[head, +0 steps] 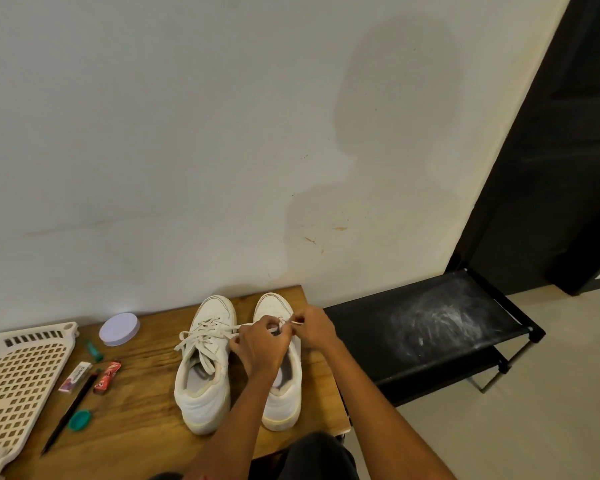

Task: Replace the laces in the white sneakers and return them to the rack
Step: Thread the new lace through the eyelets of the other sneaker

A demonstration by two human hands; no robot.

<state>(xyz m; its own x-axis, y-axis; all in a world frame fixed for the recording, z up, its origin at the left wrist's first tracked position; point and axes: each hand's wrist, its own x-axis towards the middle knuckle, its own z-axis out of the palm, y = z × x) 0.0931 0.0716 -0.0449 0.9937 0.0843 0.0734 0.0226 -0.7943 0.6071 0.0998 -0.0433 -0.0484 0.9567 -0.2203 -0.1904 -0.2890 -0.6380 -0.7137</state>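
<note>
Sneakers (236, 362) on table, both hands (284, 336) pinching right shoe's lace (297, 322); box label unreadable.

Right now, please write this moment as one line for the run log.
stage: lacing | left hand: pinching white flat lace | right hand: pinching lace end | right white leather sneaker: on brown wooden table | black shoe rack: holds no shoes

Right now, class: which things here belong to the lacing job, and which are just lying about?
Job: left sneaker; right sneaker; lace; both hands, left, right; black rack.

Lying about: white basket; round lid; black pen; green cap; red packet.
</note>
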